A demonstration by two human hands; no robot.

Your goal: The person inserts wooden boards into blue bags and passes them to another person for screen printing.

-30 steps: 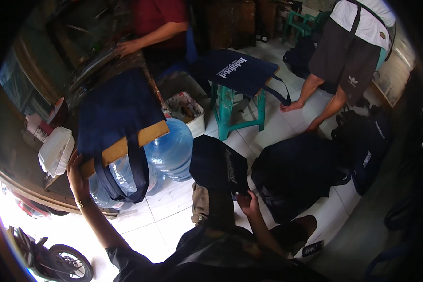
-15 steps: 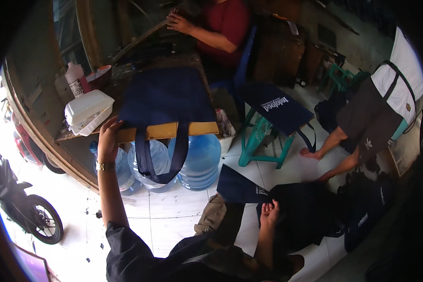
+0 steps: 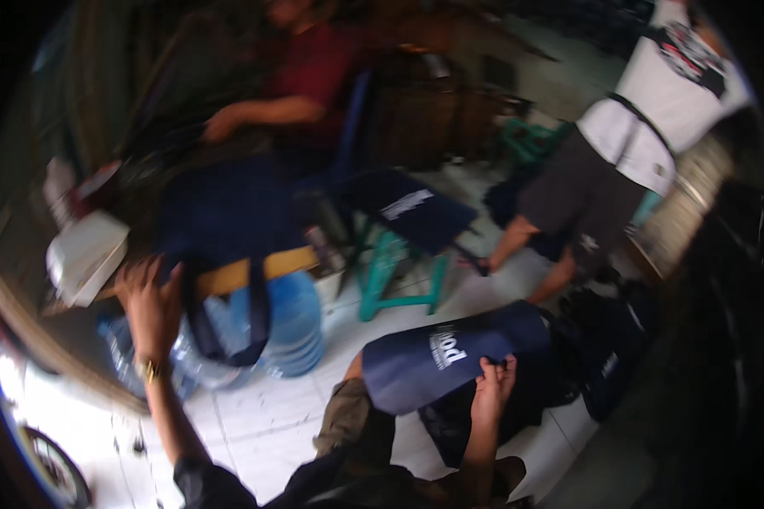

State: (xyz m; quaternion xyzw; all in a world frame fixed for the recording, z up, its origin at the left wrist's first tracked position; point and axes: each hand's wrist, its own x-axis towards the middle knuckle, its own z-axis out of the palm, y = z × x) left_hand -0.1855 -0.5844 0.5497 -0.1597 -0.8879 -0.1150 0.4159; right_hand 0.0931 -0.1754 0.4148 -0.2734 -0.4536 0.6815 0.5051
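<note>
My right hand (image 3: 493, 390) pinches the edge of a navy fabric tote bag (image 3: 407, 377) with white lettering. That bag spreads above my lap and lies partly over other dark bags on the right. My left hand (image 3: 150, 304), with a watch at its wrist, is at the table's front edge with fingers apart and holds nothing that I can see. Beside it, another navy tote bag (image 3: 229, 208) lies on the table, its handle loop (image 3: 198, 327) hanging over the edge. Motion blurs the picture somewhat.
A white foam box (image 3: 87, 254) and a bottle stand left on the wooden table (image 3: 290, 261). Large water jugs (image 3: 290, 327) stand below. A green stool (image 3: 388, 270) bears a navy bag. One person in red sits behind the table; another, in a white shirt, bends at the right.
The bag in my right hand has unfolded from a small corner into a broad panel. My left hand's fingers have spread at the table edge. The view has shifted, and the person at right stands higher.
</note>
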